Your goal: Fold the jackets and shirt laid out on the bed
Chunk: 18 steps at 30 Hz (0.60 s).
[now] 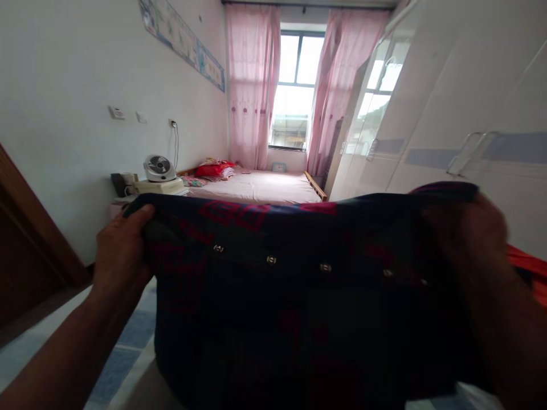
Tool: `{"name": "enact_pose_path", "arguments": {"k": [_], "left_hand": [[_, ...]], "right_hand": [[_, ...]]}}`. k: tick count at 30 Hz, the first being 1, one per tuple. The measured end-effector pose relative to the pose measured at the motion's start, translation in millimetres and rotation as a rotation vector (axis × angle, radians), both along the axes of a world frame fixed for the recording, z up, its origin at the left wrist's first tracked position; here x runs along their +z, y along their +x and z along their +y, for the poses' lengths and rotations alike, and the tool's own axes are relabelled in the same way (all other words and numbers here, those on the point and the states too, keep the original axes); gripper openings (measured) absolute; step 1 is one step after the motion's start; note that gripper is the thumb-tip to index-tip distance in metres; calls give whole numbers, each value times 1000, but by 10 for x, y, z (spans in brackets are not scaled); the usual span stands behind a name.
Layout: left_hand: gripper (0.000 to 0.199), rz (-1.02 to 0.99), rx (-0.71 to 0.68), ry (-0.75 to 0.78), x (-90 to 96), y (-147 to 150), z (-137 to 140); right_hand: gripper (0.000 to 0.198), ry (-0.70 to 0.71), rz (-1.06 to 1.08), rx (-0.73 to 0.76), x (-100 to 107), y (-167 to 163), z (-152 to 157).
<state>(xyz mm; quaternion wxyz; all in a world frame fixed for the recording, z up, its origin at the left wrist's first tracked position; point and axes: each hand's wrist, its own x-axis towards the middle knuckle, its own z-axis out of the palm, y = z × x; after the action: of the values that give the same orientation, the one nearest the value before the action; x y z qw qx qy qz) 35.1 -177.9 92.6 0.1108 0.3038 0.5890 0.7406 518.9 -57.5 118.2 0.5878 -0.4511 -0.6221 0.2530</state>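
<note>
Left hand (122,245) is gripping the upper left end of the dark patterned cloth (265,307) with closed fingers; right hand (474,233) is gripping its upper right end, exact finger placement being lost in shadow. The cloth is hanging spread in the near centre, the bed (265,185) lying beyond. Step in hand, as judged: holding the top edge stretched; next move is likely calling for even tension.
</note>
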Motion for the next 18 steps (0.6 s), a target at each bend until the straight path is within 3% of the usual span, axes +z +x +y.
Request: {"name": "enact_pose_path", "arguments": {"k": [2,3,5,7,10,13,15,18], "left_hand": [[43,170,118,-148,-218,-190,232],[41,230,159,-202,-341,-299,335],[35,320,163,-316,-590,-526,483],[31,387,99,-460,-816,-734,522],[37,464,-32,-623,-1076,-935,388],[48,562,-127,-677,-1264,-972,121],[54,718,-170,-683,-1382,-927,-72],[59,1073,-321,-647,-1561,-799,-353]], "right_hand": [[37,42,36,-121,0,-322,257],[46,-34,-38,-131,-57,-468,368],[61,-172,-149,-102,-275,-684,500],[59,-254,-248,-78,-590,-762,492],[40,-282,-372,-44,-1102,-624,325],[36,-298,-600,-56,-1524,-318,187],[39,-316,-728,-98,-1706,-142,140],[43,-320,-795,-127,-1792,-69,35]]}}
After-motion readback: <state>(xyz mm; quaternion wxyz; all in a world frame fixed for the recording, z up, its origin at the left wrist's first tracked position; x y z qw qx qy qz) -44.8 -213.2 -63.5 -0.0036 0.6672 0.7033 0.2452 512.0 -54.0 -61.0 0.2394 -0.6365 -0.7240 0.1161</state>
